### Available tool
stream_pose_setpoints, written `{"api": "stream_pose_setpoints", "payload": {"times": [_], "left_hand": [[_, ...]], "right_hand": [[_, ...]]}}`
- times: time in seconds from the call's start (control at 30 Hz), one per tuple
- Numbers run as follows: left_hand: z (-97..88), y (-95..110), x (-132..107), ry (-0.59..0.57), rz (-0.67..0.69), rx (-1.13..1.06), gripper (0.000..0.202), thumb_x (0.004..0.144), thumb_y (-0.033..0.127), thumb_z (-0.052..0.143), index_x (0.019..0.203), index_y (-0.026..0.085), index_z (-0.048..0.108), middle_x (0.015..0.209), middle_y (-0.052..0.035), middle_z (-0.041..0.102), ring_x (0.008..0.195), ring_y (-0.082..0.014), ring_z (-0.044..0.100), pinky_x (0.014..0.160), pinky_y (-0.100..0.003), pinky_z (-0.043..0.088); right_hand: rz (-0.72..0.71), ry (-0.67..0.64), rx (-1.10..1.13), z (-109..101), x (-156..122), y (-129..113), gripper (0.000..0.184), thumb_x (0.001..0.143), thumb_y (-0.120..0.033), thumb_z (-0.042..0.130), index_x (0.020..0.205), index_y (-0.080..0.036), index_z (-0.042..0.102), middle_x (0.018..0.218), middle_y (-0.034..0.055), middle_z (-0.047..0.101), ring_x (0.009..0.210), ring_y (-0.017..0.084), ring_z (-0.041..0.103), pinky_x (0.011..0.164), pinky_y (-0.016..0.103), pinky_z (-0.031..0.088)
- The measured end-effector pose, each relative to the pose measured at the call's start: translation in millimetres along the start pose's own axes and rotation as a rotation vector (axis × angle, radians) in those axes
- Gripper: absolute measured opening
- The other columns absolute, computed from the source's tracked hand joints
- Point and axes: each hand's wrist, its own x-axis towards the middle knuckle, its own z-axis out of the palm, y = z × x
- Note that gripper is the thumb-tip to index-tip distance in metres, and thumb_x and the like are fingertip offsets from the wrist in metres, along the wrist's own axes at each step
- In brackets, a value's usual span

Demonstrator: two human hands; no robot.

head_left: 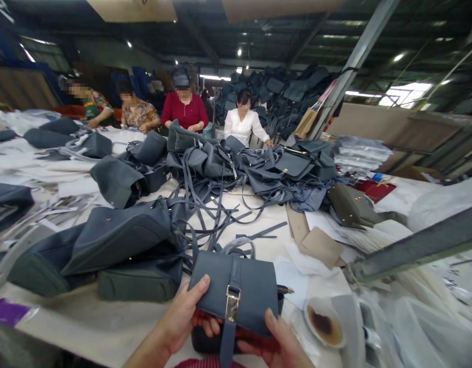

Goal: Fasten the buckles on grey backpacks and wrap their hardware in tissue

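Observation:
A small dark blue-grey handbag (255, 281) is held between my two hands at the near edge of the table. Down its front flap runs a strap with a gold-coloured buckle (232, 302). My left hand (190, 312) grips the left edge, thumb on the flap and fingers curled underneath. At the lower right corner, my right hand (276, 337) has its thumb against the flap edge and its fingers below. Clear wrap covers the bag's top handle (241, 245). The flap hides part of the fingers.
Larger blue-grey bags (124, 235) lie to the left, and a heap of bags with loose straps (236, 168) spreads across the middle. A dish of brown liquid (325, 323) sits right. A metal bar (420, 245) crosses the right side. Several co-workers sit across the table.

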Motion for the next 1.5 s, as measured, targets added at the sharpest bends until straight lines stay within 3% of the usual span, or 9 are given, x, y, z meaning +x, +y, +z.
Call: {"api": "stream_pose_setpoints", "payload": {"times": [0.1,0.2,0.27,0.4,0.6,0.9,1.23,1.3,1.5], "left_hand": [[-7.4,12,-8,0.123,0.022,0.378,0.053,0.079,0.069,0.047,0.068,0.018,0.055,0.050,-0.0051,0.060,0.040,-0.0156,0.053,0.041,-0.024,0.040],[-14.5,25,-26,0.560,0.420,0.871,0.028,0.078,0.049,0.059,0.073,0.021,0.056,0.065,-0.0027,0.059,0.060,-0.0194,0.056,0.057,-0.028,0.043],[-12.8,27,-38,0.675,0.676,1.013,0.014,0.079,0.036,0.060,0.081,0.022,0.057,0.078,-0.0028,0.059,0.072,-0.0203,0.055,0.067,-0.029,0.042],[8.0,17,-46,0.316,0.630,1.019,0.015,0.076,0.026,0.063,0.072,0.022,0.049,0.072,0.0009,0.053,0.066,-0.0166,0.050,0.061,-0.025,0.038],[31.2,11,-29,0.413,0.361,1.119,0.045,0.056,0.033,0.081,0.071,0.023,0.040,0.064,0.0045,0.050,0.058,-0.0152,0.043,0.055,-0.026,0.024],[18.8,25,-10,0.096,0.168,0.687,0.032,0.065,0.021,0.067,0.070,0.024,0.036,0.050,0.0124,0.044,0.045,-0.0090,0.044,0.042,-0.019,0.031],[0.8,20,3,-0.146,0.073,0.440,0.025,0.069,0.024,0.060,0.079,0.023,0.037,0.054,0.0103,0.052,0.041,-0.0077,0.048,0.038,-0.017,0.032],[3.4,21,1,-0.154,0.062,0.454,0.024,0.070,0.024,0.058,0.081,0.024,0.037,0.055,0.0109,0.050,0.042,-0.0080,0.047,0.039,-0.017,0.031],[17.1,19,-2,0.098,0.215,0.716,0.042,0.060,0.015,0.072,0.075,0.024,0.034,0.052,0.0140,0.040,0.046,-0.0056,0.038,0.040,-0.015,0.024]], "right_hand": [[-0.082,0.217,0.107,27,11,-2,0.060,0.060,-0.052,0.085,0.104,-0.017,0.065,0.101,0.0114,0.077,0.090,0.028,0.072,0.079,0.045,0.058],[-0.098,0.277,0.091,40,12,-8,0.066,0.058,-0.047,0.087,0.111,-0.016,0.063,0.097,0.0108,0.077,0.087,0.029,0.073,0.076,0.047,0.060],[-0.104,0.264,0.087,43,11,-8,0.068,0.059,-0.046,0.088,0.114,-0.015,0.062,0.097,0.0112,0.077,0.088,0.031,0.073,0.075,0.048,0.061],[-0.105,0.222,0.103,40,13,-3,0.064,0.062,-0.048,0.085,0.112,-0.014,0.062,0.097,0.0124,0.077,0.089,0.033,0.073,0.076,0.049,0.060],[-0.024,0.301,-0.149,17,18,12,0.056,0.062,-0.054,0.082,0.101,-0.015,0.069,0.100,0.0118,0.077,0.098,0.032,0.070,0.090,0.045,0.055],[-0.091,0.155,0.112,38,17,5,0.050,0.066,-0.049,0.083,0.098,-0.014,0.067,0.095,0.0134,0.078,0.084,0.032,0.074,0.075,0.049,0.059],[-0.056,0.116,0.145,27,25,12,0.050,0.072,-0.046,0.079,0.108,-0.014,0.064,0.100,0.0119,0.077,0.085,0.029,0.073,0.077,0.049,0.058],[-0.056,0.133,0.137,27,26,12,0.051,0.071,-0.046,0.080,0.108,-0.014,0.064,0.100,0.0121,0.077,0.085,0.029,0.073,0.076,0.049,0.058],[-0.062,0.193,0.134,27,27,12,0.052,0.066,-0.046,0.084,0.103,-0.015,0.066,0.096,0.0114,0.077,0.084,0.028,0.072,0.074,0.044,0.058]]}}
